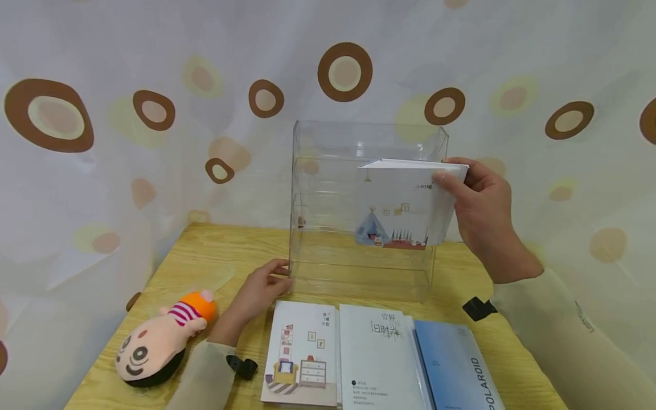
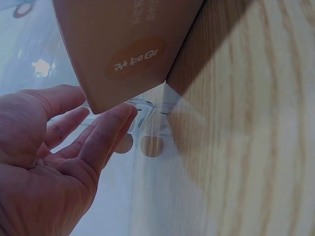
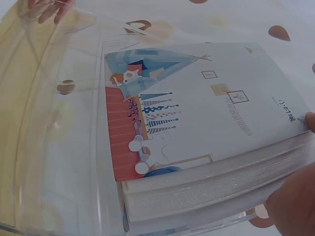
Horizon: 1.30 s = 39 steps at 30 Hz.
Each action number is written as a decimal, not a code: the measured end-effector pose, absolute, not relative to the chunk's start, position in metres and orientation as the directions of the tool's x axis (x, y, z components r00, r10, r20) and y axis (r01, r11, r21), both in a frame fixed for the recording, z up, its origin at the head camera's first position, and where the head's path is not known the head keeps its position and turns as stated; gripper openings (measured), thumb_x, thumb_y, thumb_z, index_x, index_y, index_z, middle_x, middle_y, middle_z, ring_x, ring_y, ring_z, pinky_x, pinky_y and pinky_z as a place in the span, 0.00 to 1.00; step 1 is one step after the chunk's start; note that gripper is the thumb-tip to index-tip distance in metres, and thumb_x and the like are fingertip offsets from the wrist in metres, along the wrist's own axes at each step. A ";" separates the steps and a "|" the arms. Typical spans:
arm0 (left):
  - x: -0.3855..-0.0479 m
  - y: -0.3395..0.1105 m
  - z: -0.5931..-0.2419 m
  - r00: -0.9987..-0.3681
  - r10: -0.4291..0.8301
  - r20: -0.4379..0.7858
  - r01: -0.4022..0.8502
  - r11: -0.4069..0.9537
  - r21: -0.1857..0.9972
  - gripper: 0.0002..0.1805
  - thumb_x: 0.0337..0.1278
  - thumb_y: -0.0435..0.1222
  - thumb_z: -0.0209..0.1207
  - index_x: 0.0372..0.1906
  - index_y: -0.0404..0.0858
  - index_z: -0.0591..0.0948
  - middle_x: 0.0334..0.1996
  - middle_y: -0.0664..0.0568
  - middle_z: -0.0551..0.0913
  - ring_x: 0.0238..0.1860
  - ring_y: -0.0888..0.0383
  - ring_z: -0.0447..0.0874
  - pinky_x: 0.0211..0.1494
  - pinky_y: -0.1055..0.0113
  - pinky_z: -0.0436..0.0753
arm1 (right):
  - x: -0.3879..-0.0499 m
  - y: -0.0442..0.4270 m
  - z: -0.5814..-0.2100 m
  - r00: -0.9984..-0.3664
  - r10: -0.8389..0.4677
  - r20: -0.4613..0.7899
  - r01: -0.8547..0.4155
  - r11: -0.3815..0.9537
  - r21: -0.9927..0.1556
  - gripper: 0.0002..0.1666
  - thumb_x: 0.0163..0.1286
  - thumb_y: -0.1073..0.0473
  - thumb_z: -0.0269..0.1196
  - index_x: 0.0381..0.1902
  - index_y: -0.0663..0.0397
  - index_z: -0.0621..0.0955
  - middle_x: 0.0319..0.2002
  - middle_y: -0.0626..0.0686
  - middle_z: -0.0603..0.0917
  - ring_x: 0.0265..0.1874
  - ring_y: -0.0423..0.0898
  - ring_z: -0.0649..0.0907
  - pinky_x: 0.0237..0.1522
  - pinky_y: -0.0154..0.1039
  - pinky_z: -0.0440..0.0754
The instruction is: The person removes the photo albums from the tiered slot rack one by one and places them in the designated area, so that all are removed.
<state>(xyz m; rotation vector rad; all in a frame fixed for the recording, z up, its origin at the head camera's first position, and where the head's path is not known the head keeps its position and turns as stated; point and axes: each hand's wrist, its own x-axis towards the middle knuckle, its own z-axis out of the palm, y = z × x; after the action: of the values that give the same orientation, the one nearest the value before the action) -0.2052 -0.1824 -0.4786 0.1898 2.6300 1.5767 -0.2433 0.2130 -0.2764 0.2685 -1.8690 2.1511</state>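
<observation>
My right hand [image 1: 482, 210] pinches a white book [image 1: 394, 196] by its right end, thumb on the cover. The cover carries a blue tent drawing, and thick page edges show in the right wrist view. The book is upright at the front right of a clear plastic rack [image 1: 359, 285] with several tiers; its lower edge lies over the rack's clear panels [image 3: 64, 147]. With relaxed, slightly bent fingers, my left hand [image 1: 261, 290] touches the rack's lower left side. The shaded edge of another book [image 2: 133, 54] partly covers those fingers in the left wrist view.
Before the rack lie a white book with a furniture drawing [image 1: 302, 353], a white book with Chinese lettering [image 1: 379, 359] and a blue POLAROID book [image 1: 451, 364]. A plush doll [image 1: 159, 347] lies at left on the wooden table [image 1: 210, 245]. A patterned curtain [image 1: 400, 62] hangs behind.
</observation>
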 end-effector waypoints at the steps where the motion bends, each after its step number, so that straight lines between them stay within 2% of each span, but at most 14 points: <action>1: -0.205 -0.182 -0.478 -0.990 0.142 0.004 0.070 0.465 0.882 0.29 0.82 0.35 0.64 0.80 0.37 0.76 0.67 0.38 0.86 0.64 0.39 0.90 0.65 0.45 0.92 | -0.240 0.215 -0.278 -0.945 0.094 0.313 -0.323 -0.117 -0.939 0.21 0.73 0.57 0.79 0.60 0.55 0.88 0.50 0.47 0.92 0.51 0.47 0.87 0.53 0.30 0.89; 9: -0.204 -0.184 -0.476 -0.990 0.140 0.002 0.068 0.468 0.881 0.28 0.82 0.36 0.64 0.80 0.38 0.76 0.68 0.38 0.85 0.66 0.39 0.89 0.67 0.45 0.92 | -0.218 0.238 -0.294 -0.957 0.104 0.271 -0.284 -0.146 -0.948 0.25 0.74 0.59 0.77 0.65 0.59 0.85 0.54 0.47 0.89 0.54 0.48 0.84 0.53 0.27 0.89; 15: -0.203 -0.184 -0.477 -0.989 0.149 0.000 0.069 0.460 0.885 0.28 0.83 0.36 0.63 0.80 0.37 0.76 0.68 0.37 0.85 0.65 0.39 0.89 0.65 0.46 0.92 | -0.204 0.257 -0.310 -0.960 0.109 0.259 -0.275 -0.179 -0.945 0.18 0.76 0.65 0.74 0.61 0.55 0.87 0.53 0.48 0.89 0.51 0.45 0.85 0.52 0.26 0.90; 20: -0.202 -0.184 -0.478 -0.990 0.142 0.001 0.067 0.462 0.884 0.28 0.82 0.35 0.64 0.80 0.37 0.76 0.68 0.38 0.85 0.64 0.39 0.90 0.65 0.46 0.93 | -0.193 0.271 -0.322 -0.963 0.118 0.243 -0.263 -0.196 -0.945 0.15 0.78 0.67 0.72 0.60 0.55 0.89 0.50 0.46 0.90 0.49 0.43 0.86 0.51 0.26 0.89; 31: -0.200 -0.184 -0.478 -0.989 0.145 -0.002 0.066 0.465 0.883 0.27 0.83 0.35 0.64 0.79 0.37 0.76 0.67 0.38 0.85 0.64 0.40 0.90 0.66 0.45 0.92 | -0.170 0.302 -0.348 -0.977 0.107 0.183 -0.198 -0.153 -0.968 0.14 0.80 0.69 0.68 0.57 0.51 0.90 0.48 0.42 0.90 0.47 0.39 0.85 0.50 0.23 0.87; 39: -0.203 -0.183 -0.477 -0.989 0.149 -0.002 0.068 0.465 0.883 0.28 0.83 0.35 0.64 0.80 0.37 0.76 0.68 0.38 0.85 0.64 0.40 0.90 0.66 0.47 0.92 | -0.158 0.328 -0.369 -0.980 0.099 0.174 -0.191 -0.212 -0.958 0.15 0.80 0.76 0.64 0.53 0.56 0.91 0.48 0.42 0.93 0.47 0.37 0.88 0.50 0.25 0.87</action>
<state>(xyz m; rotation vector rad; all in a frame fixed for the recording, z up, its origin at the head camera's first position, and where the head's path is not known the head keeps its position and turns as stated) -0.2026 -0.1831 -0.4773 0.1947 2.6208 1.5728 -0.1584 0.3278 -0.3685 0.1101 -1.8426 2.3072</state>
